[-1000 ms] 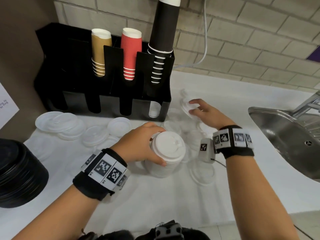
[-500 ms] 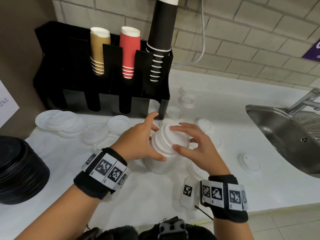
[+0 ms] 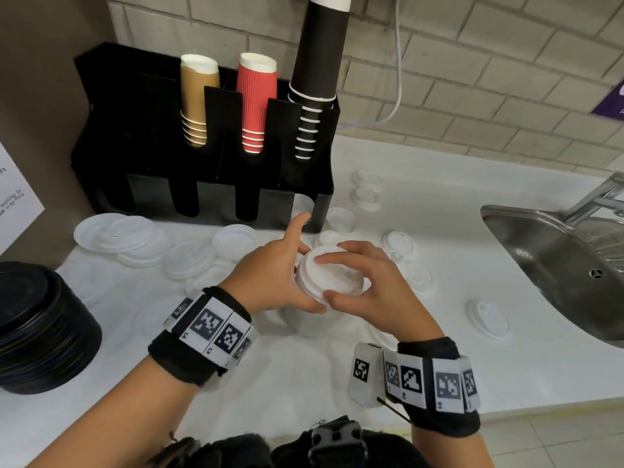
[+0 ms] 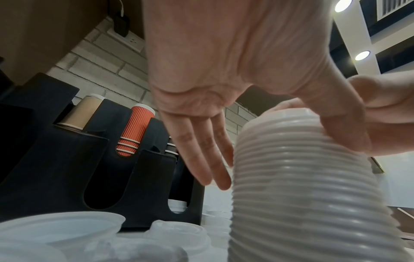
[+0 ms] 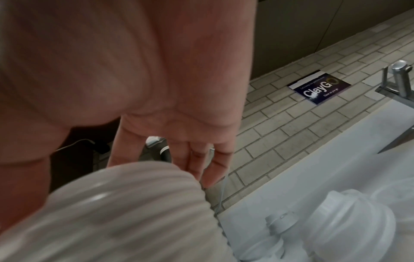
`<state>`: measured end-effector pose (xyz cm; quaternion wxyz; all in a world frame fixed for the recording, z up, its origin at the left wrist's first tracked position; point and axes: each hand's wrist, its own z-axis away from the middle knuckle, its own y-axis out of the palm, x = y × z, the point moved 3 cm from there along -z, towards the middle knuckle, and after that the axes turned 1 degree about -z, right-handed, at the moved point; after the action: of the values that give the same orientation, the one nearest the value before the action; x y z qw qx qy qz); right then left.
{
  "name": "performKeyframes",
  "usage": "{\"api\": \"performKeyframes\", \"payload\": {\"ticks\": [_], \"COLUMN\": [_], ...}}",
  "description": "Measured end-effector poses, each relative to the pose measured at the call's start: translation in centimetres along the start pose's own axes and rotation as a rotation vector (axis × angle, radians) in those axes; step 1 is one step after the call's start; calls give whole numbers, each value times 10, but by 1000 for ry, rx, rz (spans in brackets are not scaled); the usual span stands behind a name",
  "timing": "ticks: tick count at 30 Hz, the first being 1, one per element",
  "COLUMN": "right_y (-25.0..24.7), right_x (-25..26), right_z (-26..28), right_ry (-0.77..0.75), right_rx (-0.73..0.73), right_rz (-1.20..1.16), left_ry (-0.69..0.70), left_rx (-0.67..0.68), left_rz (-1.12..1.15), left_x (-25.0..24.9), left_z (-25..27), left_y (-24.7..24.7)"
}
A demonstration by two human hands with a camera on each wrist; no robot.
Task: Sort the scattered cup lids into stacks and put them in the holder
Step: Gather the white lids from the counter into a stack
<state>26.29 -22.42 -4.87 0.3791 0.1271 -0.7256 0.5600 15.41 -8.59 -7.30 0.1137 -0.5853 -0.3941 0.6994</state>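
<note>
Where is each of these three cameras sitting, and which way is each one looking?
Head: on the head, looking down at the counter, the left hand and right hand on the lid stack.
Left wrist: low beside the lid stack, looking up past the palm toward the black holder.
Right wrist: looking along the fingers toward the brick wall.
All three share the lid stack.
</note>
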Motion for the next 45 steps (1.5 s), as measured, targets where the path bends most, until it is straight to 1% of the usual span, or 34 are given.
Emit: {"api": "performKeyframes", "payload": {"ticks": [3,6,9,10,12,13,14,15,16,18,20,21,22,24,26,27,28,31,32,35,37,39,42,43,45], "right_y": [1,2,0,-3,-12,-21,-31,-42,-53,-70,-81,-84,-85,-85,-80,-77,-73,-64,-63,-61,-62,-61,-59,-57,-56], "right_x": [2,0,-3,-3,-4,-6,-8,-11,-17,-33,-55,-66,-77,-100,-118,-126,-134,-156,-162,-171,-175,-179,-180,-178,-179], "right_z": [0,0,1,1,-5,-11,-19,-30,-45,-84,-131,-156,-180,-222,-248,-257,-264,-278,-281,-287,-288,-289,-290,-289,-288], "right_ry": [-3,4,-1,-11,-26,-14,15,42,66,129,232,297,362,448,492,498,504,547,544,475,412,417,501,516,514], "right_rx": [13,29,29,46,129,173,195,185,138,-1,-82,-83,-53,78,175,199,215,214,208,222,268,317,200,185,211], "right_rz": [16,-20,-49,-35,-15,-59,-154,-252,-310,-304,-285,-250,-178,110,441,542,589,622,665,831,914,956,917,889,848], "left_ry": [7,35,83,107,148,150,143,133,127,128,123,113,103,86,69,62,56,39,34,27,27,22,16,16,10], "left_rx": [10,14,33,44,67,77,87,97,106,117,113,112,113,126,141,145,147,151,150,142,136,136,135,135,136], "left_rz": [-19,-66,19,48,85,97,111,124,137,157,172,180,187,197,187,174,165,146,139,134,128,130,129,126,139], "left_x": [-1,0,-3,-5,-9,-10,-9,-8,-7,-4,-2,-1,0,1,-1,-1,-2,-4,-4,-4,-4,-4,-4,-4,-4], "left_z": [0,-1,-4,-6,-10,-13,-16,-19,-22,-26,-28,-28,-29,-30,-31,-31,-32,-31,-31,-30,-29,-28,-27,-27,-27], "left_y": [0,-1,-1,0,0,-1,-2,-3,-4,-4,-2,-2,-1,-2,-3,-3,-3,-4,-4,-4,-4,-4,-4,-4,-3]}}
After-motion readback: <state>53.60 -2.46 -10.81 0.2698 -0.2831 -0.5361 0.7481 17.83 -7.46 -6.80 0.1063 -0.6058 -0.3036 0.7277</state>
